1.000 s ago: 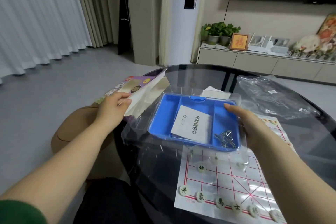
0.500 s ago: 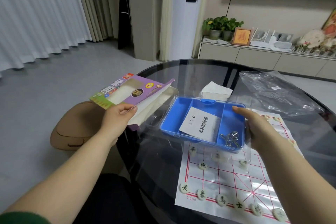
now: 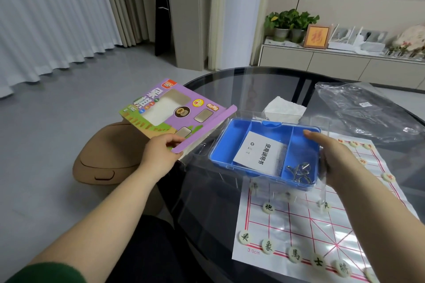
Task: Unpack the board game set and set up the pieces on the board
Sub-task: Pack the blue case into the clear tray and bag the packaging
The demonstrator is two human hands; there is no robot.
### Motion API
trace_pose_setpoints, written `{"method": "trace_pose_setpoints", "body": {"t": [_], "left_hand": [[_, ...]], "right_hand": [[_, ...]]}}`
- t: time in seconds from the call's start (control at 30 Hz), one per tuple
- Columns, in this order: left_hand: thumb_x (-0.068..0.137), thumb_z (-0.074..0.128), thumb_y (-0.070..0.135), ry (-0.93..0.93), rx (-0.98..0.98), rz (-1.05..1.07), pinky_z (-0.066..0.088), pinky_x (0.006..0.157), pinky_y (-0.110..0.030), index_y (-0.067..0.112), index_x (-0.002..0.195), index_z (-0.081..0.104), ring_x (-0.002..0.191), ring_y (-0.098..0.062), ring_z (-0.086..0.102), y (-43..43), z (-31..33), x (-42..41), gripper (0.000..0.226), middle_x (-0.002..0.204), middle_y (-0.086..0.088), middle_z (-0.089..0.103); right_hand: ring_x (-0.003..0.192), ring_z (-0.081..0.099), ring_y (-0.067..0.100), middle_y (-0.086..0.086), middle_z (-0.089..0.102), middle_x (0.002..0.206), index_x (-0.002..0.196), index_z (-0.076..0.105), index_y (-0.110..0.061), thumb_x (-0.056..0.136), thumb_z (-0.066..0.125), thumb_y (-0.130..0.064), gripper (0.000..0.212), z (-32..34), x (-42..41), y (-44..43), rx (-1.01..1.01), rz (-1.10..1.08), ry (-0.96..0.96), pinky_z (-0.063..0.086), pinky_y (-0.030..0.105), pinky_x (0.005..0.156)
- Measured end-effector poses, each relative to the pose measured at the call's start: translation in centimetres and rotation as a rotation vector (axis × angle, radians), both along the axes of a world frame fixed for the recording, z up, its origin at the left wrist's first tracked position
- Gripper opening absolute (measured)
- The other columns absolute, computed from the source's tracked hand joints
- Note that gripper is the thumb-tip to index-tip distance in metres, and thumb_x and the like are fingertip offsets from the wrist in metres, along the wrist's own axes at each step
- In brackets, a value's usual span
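My left hand (image 3: 161, 156) grips the near corner of a purple game box (image 3: 174, 112), held over the table's left edge. My right hand (image 3: 331, 158) holds the right end of a blue tray (image 3: 232, 142) set in a clear plastic case, above the table. Inside the tray lie a white instruction leaflet (image 3: 259, 151) and some small metal pieces (image 3: 300, 171). Below it a paper board (image 3: 299, 225) with red lines lies on the glass. Round cream game pieces (image 3: 268, 247) with characters sit along its near row and right side.
The round dark glass table (image 3: 230, 82) carries a crumpled clear plastic bag (image 3: 365, 110) at the back right and a white tissue (image 3: 284, 105) behind the tray. A tan stool (image 3: 108, 156) stands on the floor to the left. A low cabinet with plants lines the far wall.
My left hand has raised and tilted the purple box, so its printed front now shows. The blue tray stays in my right hand, shifted a little to the right.
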State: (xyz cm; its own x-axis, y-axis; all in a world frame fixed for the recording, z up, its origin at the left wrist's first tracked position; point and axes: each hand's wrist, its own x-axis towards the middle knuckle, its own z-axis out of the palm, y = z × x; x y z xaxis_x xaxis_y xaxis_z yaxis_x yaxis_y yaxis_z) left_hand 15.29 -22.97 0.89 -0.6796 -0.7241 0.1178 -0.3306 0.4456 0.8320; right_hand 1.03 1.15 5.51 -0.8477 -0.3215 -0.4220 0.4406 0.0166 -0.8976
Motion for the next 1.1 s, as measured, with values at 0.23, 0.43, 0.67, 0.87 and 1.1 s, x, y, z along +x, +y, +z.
{"method": "trace_pose_setpoints", "body": {"t": [0.23,0.43,0.67,0.87,1.1], "left_hand": [[0.076,0.063,-0.01,0.009,0.037,-0.049,0.035,0.067,-0.013,0.003,0.107,0.065,0.083,-0.013,0.053,-0.5,0.1,0.7,0.035,0.094,-0.005,0.062],[0.078,0.063,-0.006,0.041,0.018,0.007,0.036,0.055,-0.004,0.003,0.106,0.066,0.073,-0.01,0.052,-0.3,-0.4,1.4,0.029,0.089,-0.002,0.061],[0.081,0.053,-0.012,0.237,-0.143,0.157,0.03,0.08,0.008,-0.001,0.103,0.067,0.098,-0.011,0.051,1.0,-2.2,2.3,0.028,0.101,0.002,0.057],[0.08,0.062,-0.003,0.303,-0.099,0.238,0.039,0.068,-0.013,0.025,0.075,0.051,0.089,-0.013,0.058,1.4,-2.9,2.4,0.03,0.089,0.002,0.061],[0.074,0.044,0.004,0.332,-0.608,0.123,0.042,0.077,-0.026,0.001,0.07,0.071,0.085,-0.019,0.053,0.4,-4.1,2.6,0.028,0.078,-0.019,0.07]], "right_hand": [[0.029,0.055,0.008,0.007,0.057,0.07,0.096,0.052,-0.006,0.088,0.055,-0.023,0.019,-0.3,0.2,-0.2,0.001,-0.013,-0.047,0.039,0.011,0.03],[0.035,0.059,0.01,-0.004,0.061,0.04,0.079,0.055,-0.012,0.088,0.054,-0.02,0.012,-0.5,0.3,-0.4,-0.029,-0.03,-0.058,0.048,0.016,0.035],[0.036,0.06,0.011,-0.003,0.062,0.041,0.081,0.054,-0.013,0.09,0.053,-0.02,0.012,-0.7,0.6,-0.7,-0.085,-0.028,-0.066,0.048,0.018,0.035],[0.033,0.058,0.01,-0.004,0.06,0.039,0.081,0.053,-0.013,0.089,0.053,-0.022,0.012,-0.9,0.7,-0.8,-0.074,-0.03,-0.046,0.042,0.013,0.031],[0.037,0.061,0.01,0.0,0.066,0.057,0.079,0.053,-0.016,0.091,0.051,-0.022,0.014,-1.4,0.9,-1.0,-0.082,-0.01,-0.051,0.049,0.018,0.036]]}}
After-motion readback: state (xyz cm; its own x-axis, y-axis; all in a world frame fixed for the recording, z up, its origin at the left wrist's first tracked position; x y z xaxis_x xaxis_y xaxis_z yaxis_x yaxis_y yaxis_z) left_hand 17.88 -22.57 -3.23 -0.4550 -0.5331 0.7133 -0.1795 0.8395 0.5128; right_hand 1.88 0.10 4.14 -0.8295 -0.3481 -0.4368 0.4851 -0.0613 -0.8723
